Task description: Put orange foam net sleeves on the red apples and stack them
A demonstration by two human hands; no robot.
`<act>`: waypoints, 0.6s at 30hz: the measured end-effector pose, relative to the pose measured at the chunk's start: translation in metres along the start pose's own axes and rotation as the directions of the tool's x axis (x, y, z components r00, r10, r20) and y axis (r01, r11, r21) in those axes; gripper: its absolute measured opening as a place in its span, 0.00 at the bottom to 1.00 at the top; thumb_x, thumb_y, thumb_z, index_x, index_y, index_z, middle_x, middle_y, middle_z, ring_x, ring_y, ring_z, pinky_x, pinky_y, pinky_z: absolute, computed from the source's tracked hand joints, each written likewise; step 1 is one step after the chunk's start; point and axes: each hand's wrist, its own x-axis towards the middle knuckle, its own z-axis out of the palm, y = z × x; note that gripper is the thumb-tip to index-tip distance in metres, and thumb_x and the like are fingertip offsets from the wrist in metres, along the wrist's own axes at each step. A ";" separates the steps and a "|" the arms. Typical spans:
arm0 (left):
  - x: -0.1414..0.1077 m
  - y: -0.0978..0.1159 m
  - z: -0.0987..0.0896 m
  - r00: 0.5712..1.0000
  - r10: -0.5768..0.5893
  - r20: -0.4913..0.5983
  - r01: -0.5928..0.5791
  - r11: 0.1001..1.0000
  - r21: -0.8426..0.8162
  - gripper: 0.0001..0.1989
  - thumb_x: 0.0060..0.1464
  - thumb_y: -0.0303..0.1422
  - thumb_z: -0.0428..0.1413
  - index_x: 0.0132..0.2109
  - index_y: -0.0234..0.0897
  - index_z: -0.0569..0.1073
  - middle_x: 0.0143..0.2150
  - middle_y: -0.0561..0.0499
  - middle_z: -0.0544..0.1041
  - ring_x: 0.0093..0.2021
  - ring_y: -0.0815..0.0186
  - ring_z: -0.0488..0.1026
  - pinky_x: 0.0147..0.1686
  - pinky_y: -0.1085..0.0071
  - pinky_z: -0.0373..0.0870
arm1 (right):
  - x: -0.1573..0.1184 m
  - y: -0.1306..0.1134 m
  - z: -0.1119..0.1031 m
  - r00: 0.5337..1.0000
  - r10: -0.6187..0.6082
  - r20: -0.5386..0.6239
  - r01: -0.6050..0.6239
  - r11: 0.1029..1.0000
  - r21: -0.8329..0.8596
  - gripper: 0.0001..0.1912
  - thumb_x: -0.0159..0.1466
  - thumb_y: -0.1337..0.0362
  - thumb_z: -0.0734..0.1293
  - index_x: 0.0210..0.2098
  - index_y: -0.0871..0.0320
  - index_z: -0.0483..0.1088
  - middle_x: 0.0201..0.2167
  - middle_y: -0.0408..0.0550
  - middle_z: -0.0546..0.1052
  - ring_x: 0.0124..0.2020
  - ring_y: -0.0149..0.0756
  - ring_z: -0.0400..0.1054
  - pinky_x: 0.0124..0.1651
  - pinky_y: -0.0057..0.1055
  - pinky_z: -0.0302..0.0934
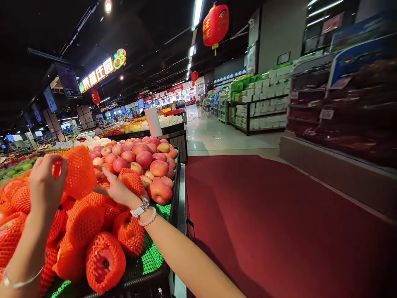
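My left hand (48,180) is raised over the fruit bin, its fingers pinched on the edge of an orange foam net sleeve (80,174). The sleeve looks empty, though its far side is hidden. Just right of it is my right hand (115,188), fingers stretched out and thumb apart. Its fingertips come close to the sleeve; whether they touch it I cannot tell. Below both hands lie several apples in orange foam nets, one net-wrapped apple (105,261) at the front. Bare red apples (144,159) are heaped beyond my right hand.
The black bin edge (176,186) runs along the right side of the fruit, with green mesh lining (151,256) inside. A white roll (153,122) stands behind the apples. Dark red floor (279,223) lies to the right, bordered by a stocked shelf (341,103).
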 end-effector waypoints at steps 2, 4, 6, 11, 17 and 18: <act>0.001 0.002 0.030 0.992 -0.124 -0.022 0.120 0.984 -0.135 0.08 0.56 0.37 0.52 0.34 0.36 0.69 0.30 0.50 0.73 0.32 0.66 0.70 0.33 0.72 0.64 | 0.002 0.004 -0.001 0.993 0.027 -0.113 -0.023 0.999 0.035 0.37 0.57 0.57 0.71 0.62 0.55 0.56 0.52 0.52 0.73 0.50 0.37 0.71 0.54 0.35 0.64; -0.006 0.003 0.046 0.968 -0.236 0.081 0.250 0.929 -0.274 0.10 0.57 0.39 0.50 0.34 0.37 0.68 0.30 0.52 0.73 0.32 0.67 0.71 0.32 0.73 0.64 | 0.004 0.008 -0.006 0.966 0.008 -0.258 -0.009 1.000 0.000 0.31 0.59 0.59 0.68 0.60 0.55 0.59 0.55 0.52 0.72 0.53 0.37 0.69 0.57 0.36 0.63; -0.015 0.004 0.046 0.934 -0.293 0.203 0.351 0.854 -0.383 0.14 0.60 0.41 0.47 0.33 0.37 0.69 0.31 0.51 0.74 0.34 0.67 0.71 0.36 0.72 0.65 | 0.005 0.011 -0.014 0.931 -0.053 -0.361 0.012 0.994 -0.113 0.25 0.60 0.62 0.67 0.57 0.56 0.64 0.56 0.50 0.71 0.56 0.38 0.67 0.61 0.36 0.59; -0.019 -0.005 0.029 0.790 -0.433 0.435 0.613 0.585 -0.531 0.13 0.53 0.42 0.52 0.37 0.37 0.72 0.31 0.51 0.75 0.35 0.65 0.72 0.43 0.69 0.67 | 0.007 0.015 -0.028 0.923 -0.206 -0.325 0.098 0.942 -0.320 0.19 0.62 0.68 0.62 0.52 0.53 0.71 0.51 0.46 0.74 0.56 0.36 0.65 0.63 0.36 0.56; -0.023 -0.010 0.037 0.726 -0.249 0.641 0.585 0.714 -0.385 0.08 0.43 0.36 0.53 0.24 0.37 0.63 0.22 0.56 0.62 0.24 0.71 0.59 0.24 0.75 0.56 | 0.003 0.009 -0.020 0.948 -0.228 -0.221 0.139 0.923 -0.358 0.29 0.61 0.77 0.56 0.57 0.48 0.68 0.53 0.47 0.67 0.58 0.31 0.61 0.64 0.32 0.56; -0.024 -0.008 0.037 0.709 -0.235 0.665 0.586 0.720 -0.371 0.09 0.42 0.35 0.52 0.22 0.38 0.60 0.20 0.57 0.59 0.22 0.71 0.55 0.22 0.75 0.54 | 0.002 0.008 -0.018 0.953 -0.230 -0.197 0.151 0.925 -0.348 0.31 0.60 0.78 0.55 0.57 0.47 0.67 0.54 0.46 0.66 0.59 0.30 0.60 0.65 0.32 0.55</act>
